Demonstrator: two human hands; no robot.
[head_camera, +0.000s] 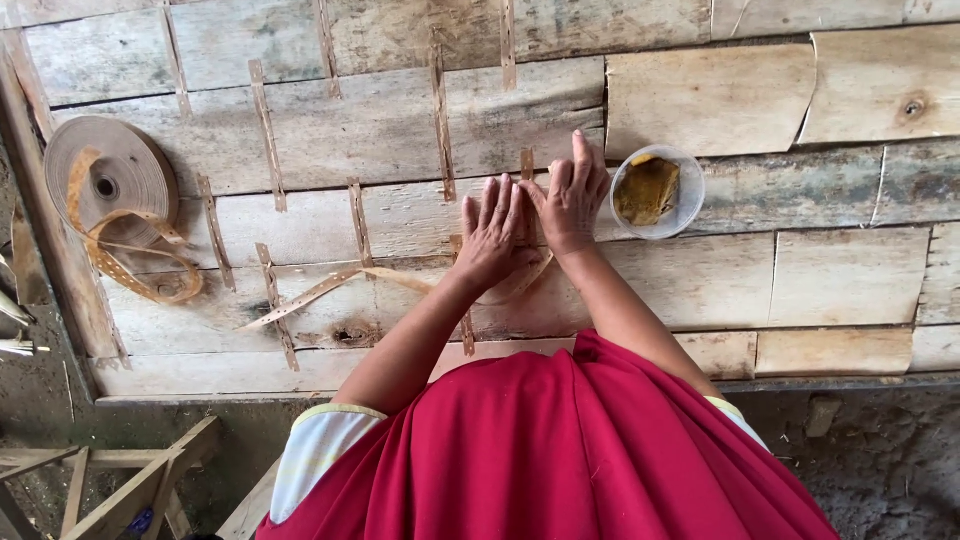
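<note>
Both hands flat, mid-frame, on patchy grey-brown wooden veneer sheet (400, 130). Left hand (492, 238) grip spread wide, palm down, pressing thin perforated brown tape strip (340, 285) that trails off to lower left. Right hand (572, 200) just beside, fingers stretched out, pressing vertical tape piece (527, 165). Clear round plastic cup with yellowish sponge (657, 192) right of hands. Big tape roll (108, 178) upper left.
</note>
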